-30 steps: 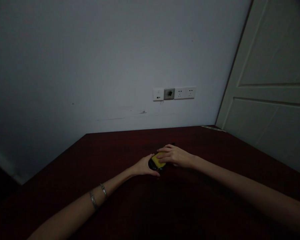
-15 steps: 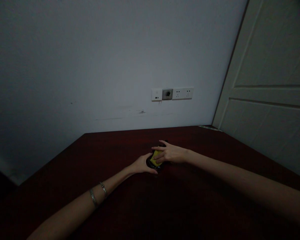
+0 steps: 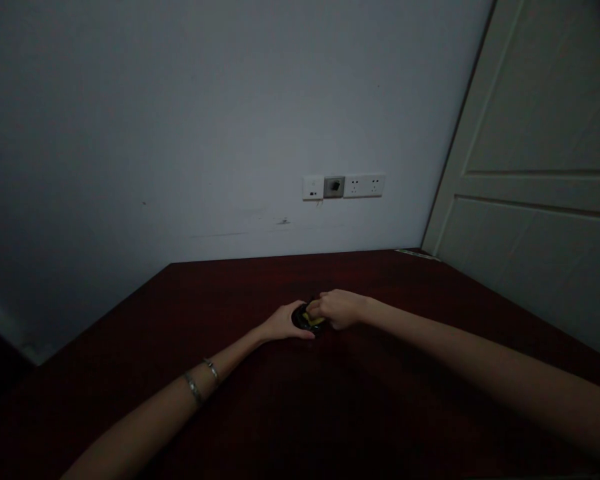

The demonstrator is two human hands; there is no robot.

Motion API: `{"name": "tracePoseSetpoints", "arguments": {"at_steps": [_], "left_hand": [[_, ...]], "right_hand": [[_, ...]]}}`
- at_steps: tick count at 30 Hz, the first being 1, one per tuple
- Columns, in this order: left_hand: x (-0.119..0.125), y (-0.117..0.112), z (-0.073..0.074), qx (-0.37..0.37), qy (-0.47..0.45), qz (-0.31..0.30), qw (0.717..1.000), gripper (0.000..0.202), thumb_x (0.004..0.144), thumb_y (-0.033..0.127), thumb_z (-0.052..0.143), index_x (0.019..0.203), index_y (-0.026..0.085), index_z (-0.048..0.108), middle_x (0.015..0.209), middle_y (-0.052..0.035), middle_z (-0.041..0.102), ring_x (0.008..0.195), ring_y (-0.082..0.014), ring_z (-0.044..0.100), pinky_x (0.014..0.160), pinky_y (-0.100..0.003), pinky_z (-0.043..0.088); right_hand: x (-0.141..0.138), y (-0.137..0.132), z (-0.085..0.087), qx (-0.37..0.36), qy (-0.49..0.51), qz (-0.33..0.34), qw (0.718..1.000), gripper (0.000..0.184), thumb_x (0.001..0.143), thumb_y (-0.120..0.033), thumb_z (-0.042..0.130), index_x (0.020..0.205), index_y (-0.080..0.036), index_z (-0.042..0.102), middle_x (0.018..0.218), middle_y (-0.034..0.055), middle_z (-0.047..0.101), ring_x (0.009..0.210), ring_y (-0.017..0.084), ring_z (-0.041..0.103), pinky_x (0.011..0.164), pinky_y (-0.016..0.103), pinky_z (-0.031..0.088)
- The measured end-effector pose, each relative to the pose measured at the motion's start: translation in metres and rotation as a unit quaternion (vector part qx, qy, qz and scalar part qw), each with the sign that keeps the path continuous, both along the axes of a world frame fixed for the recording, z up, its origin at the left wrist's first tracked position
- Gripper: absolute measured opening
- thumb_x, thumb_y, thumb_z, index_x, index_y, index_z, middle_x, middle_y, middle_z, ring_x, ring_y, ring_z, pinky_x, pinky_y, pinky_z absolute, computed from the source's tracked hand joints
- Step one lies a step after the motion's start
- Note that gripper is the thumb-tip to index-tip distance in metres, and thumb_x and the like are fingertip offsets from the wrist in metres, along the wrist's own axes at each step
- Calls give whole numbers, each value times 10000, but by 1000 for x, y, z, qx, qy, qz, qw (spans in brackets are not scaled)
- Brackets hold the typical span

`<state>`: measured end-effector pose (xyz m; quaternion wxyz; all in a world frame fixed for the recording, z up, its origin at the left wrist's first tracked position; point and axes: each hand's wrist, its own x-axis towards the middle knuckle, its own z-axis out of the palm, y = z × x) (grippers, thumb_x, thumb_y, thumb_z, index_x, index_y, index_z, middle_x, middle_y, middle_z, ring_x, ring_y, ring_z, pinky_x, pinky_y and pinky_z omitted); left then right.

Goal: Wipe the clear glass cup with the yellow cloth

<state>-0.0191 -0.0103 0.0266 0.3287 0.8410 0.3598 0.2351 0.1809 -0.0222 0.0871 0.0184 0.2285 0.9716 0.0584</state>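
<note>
A small round black object (image 3: 303,321) with a yellow piece (image 3: 311,317) on top lies on the dark red table (image 3: 220,400), near its middle. My left hand (image 3: 283,324) curls around its left side and holds it steady. My right hand (image 3: 339,308) is closed over the yellow piece from the right, fingers bent down onto it and hiding most of it. Two thin bracelets (image 3: 200,380) sit on my left wrist. The room is dim, so I cannot make out what the object is.
A pale wall rises behind the table, with a row of white sockets (image 3: 344,187) on it. A white panelled door (image 3: 540,173) stands along the table's right side. The table's left edge slants down toward the lower left.
My right hand's fingers, stretched flat over the yellow piece before, have curled shut on it. Less of the yellow shows now. My left hand has stayed on the black object.
</note>
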Motion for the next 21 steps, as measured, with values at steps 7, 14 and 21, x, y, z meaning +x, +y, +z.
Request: {"name": "tracePoseSetpoints", "arguments": {"at_steps": [7, 14, 21], "left_hand": [[0, -1, -1, 17, -2, 2, 1000, 706, 515, 479, 716, 1114, 170, 504, 1035, -69, 600, 944, -220, 559, 831, -323, 421], [0, 0, -1, 37, 47, 58, 997, 834, 457, 519, 725, 1176, 170, 489, 1176, -110, 544, 1105, -312, 466, 1007, -454, 231], [2, 0, -1, 44, 30, 37, 998, 785, 473, 494, 730, 1160, 185, 508, 1166, -93, 558, 1131, -301, 446, 1040, -483, 111]], "right_hand": [[-24, -10, 12, -69, -22, -163, 984, 254, 622, -198, 490, 788, -140, 673, 732, 130, 677, 579, 205, 620, 480, 254, 395], [-45, 0, 24, -180, 1, -243, 953, 300, 584, -172, 443, 738, -61, 675, 723, 176, 670, 552, 209, 604, 444, 247, 380], [-41, 23, 8, -339, 162, -335, 864, 103, 477, -99, 463, 386, -136, 494, 414, 9, 511, 482, 136, 501, 417, 207, 326]]}}
